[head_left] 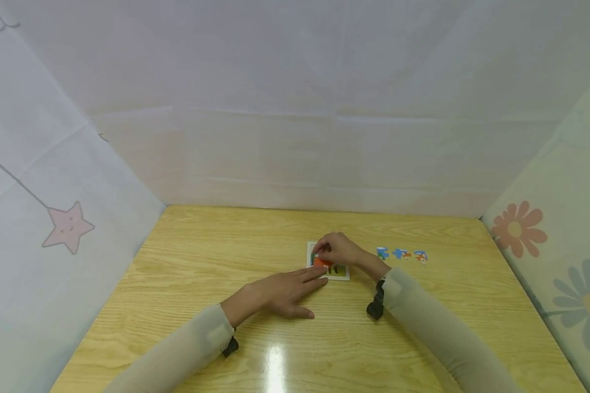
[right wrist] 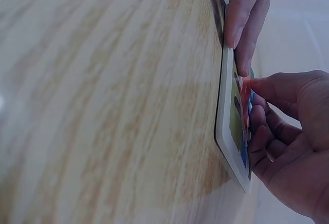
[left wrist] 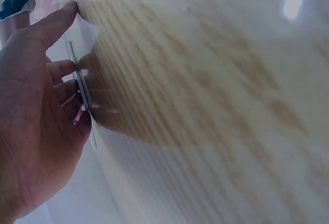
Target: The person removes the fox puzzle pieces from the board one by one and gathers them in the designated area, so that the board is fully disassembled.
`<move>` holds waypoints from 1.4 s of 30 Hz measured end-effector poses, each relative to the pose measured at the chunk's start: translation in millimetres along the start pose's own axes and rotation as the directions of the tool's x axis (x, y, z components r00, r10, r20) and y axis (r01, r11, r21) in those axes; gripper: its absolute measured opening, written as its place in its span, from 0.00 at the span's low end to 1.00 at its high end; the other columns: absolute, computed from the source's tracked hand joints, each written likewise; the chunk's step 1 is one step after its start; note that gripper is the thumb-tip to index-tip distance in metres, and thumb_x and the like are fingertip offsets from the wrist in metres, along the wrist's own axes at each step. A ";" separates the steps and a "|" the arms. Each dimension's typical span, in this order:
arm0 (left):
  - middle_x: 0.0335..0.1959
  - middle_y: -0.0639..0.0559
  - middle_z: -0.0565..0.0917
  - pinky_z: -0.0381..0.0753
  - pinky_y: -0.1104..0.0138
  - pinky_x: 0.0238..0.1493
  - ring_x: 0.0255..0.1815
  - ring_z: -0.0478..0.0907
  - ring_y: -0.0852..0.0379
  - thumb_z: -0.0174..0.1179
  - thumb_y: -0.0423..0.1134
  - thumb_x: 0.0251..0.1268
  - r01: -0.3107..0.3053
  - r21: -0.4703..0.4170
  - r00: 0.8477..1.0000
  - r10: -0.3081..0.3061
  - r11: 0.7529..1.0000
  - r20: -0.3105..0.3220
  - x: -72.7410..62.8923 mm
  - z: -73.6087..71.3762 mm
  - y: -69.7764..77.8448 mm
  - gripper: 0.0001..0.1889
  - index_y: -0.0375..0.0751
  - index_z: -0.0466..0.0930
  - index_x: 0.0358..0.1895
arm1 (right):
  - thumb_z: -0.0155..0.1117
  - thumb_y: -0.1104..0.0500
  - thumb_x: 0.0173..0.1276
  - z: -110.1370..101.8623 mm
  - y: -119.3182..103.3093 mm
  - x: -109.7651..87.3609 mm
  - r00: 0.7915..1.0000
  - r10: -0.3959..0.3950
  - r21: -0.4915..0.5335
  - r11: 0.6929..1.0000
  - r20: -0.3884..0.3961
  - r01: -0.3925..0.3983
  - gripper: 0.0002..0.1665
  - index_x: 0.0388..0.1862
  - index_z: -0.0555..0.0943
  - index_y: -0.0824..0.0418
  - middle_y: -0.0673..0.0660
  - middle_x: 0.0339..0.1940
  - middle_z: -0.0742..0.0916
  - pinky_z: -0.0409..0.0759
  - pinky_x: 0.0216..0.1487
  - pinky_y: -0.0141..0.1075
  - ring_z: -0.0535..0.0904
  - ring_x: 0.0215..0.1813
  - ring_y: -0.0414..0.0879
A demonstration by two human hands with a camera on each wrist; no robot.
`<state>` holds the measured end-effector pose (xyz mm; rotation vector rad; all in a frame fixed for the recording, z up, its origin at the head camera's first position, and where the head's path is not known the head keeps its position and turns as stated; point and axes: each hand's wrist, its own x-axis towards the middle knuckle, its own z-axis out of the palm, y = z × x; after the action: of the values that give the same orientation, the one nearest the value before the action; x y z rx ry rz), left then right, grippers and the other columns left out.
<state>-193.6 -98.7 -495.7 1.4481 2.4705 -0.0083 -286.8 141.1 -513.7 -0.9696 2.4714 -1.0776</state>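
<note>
A small puzzle board [head_left: 346, 277] with a white border and a coloured picture lies flat on the table. My left hand [head_left: 287, 293] is stretched out from the left, its straight fingertips resting on the board's near left edge and thumb spread aside. From the right, my right hand [head_left: 341, 250] reaches over the board, its thumb and fingers pinching an orange-red puzzle piece [head_left: 319, 262] close to the surface. In the right wrist view, the right thumb sits at the red piece [right wrist: 245, 93], beside the left fingertips. The right hand hides much of the picture.
Several loose puzzle pieces, blue with white and orange, including one blue and green piece [head_left: 382, 252], lie right of the board. The wooden table [head_left: 216, 240] is bordered by hanging white cloth [head_left: 275, 153] at the back and sides.
</note>
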 end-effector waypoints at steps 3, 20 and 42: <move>0.90 0.48 0.42 0.60 0.58 0.83 0.88 0.46 0.50 0.49 0.69 0.79 -0.002 0.004 1.000 0.002 1.000 -0.005 0.8 1.4 -1.0 0.47 0.46 0.48 0.88 | 0.64 0.66 0.76 0.6 1.0 -0.5 1.000 0.021 0.016 1.000 0.006 -0.021 0.10 0.50 0.90 0.62 0.54 0.42 0.88 0.84 0.40 0.33 0.82 0.38 0.40; 0.90 0.49 0.43 0.59 0.58 0.84 0.88 0.47 0.49 0.49 0.70 0.79 0.006 -0.004 1.000 -0.006 1.000 -0.004 2.5 3.6 -2.9 0.47 0.47 0.48 0.88 | 0.63 0.67 0.77 0.3 -1.0 -1.8 0.997 0.077 0.156 0.985 0.004 -0.077 0.09 0.50 0.88 0.64 0.56 0.37 0.89 0.87 0.29 0.38 0.85 0.33 0.46; 0.90 0.49 0.44 0.57 0.57 0.85 0.88 0.46 0.49 0.50 0.69 0.78 0.001 0.008 1.000 -0.001 1.000 -0.015 2.4 2.7 -2.2 0.47 0.47 0.49 0.88 | 0.65 0.65 0.78 -11.7 4.5 -10.6 0.993 0.101 0.268 0.960 -0.061 -0.081 0.11 0.54 0.88 0.62 0.58 0.46 0.90 0.88 0.43 0.40 0.88 0.45 0.49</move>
<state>-196.0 -98.2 -499.2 1.4557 2.4862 -0.0081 -286.8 156.9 -509.1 -0.7408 2.3224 -1.3917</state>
